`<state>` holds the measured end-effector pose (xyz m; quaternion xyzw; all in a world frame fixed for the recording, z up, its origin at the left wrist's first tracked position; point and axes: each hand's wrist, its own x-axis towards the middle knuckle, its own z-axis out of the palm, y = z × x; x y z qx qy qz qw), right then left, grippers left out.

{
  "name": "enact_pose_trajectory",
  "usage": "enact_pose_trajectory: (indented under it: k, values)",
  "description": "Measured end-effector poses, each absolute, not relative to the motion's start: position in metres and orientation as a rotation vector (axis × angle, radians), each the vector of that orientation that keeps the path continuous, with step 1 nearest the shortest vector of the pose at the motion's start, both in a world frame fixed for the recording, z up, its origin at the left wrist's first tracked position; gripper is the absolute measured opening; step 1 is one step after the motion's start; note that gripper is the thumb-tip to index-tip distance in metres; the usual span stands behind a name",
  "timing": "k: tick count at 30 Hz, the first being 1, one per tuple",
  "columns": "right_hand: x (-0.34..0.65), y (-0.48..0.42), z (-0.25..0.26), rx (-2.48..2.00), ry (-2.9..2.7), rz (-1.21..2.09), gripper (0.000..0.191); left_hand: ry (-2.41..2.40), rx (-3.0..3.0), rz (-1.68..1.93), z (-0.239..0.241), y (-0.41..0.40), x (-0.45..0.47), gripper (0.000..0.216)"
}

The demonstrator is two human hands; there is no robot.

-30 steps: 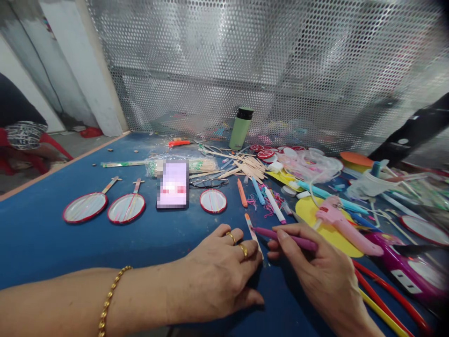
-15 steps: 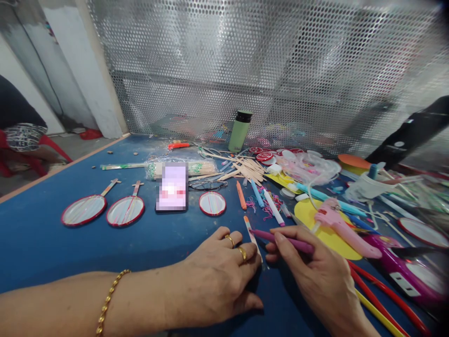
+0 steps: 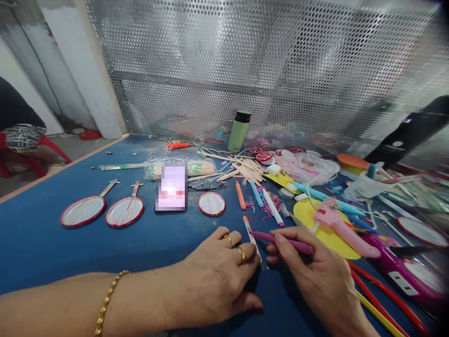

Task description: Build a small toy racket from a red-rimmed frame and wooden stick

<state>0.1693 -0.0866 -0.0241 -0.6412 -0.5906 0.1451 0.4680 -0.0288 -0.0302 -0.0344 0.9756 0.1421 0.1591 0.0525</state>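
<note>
My left hand (image 3: 219, 276) lies on the blue table (image 3: 52, 252), fingers curled and pressing the near end of a flat wooden stick (image 3: 249, 230) with coloured marks. My right hand (image 3: 315, 276) is closed round a purple marker (image 3: 280, 241), whose tip points left and meets the stick. Two gold rings sit on the left fingers and a gold chain on the wrist.
Two red-rimmed round paddles (image 3: 82, 210) (image 3: 125, 210) and a red-rimmed disc (image 3: 211, 203) lie beyond, beside a phone (image 3: 171, 187). A pink glue gun (image 3: 342, 224) rests on yellow paper. Markers, wooden sticks (image 3: 245, 168), a green bottle (image 3: 236, 132) and perforated metal wall stand behind. Another person sits at far left.
Almost nothing has changed: both hands stay on the stick and marker, with only a slight shift of the view.
</note>
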Motion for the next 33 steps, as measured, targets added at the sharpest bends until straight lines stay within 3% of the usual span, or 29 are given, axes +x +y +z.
enact_pose_trajectory:
  k: [33]
  values:
    - [0.173,-0.087,-0.029,-1.594,-1.484,0.384,0.025,0.459,2.915,0.444,-0.041,-0.030,-0.027,0.058]
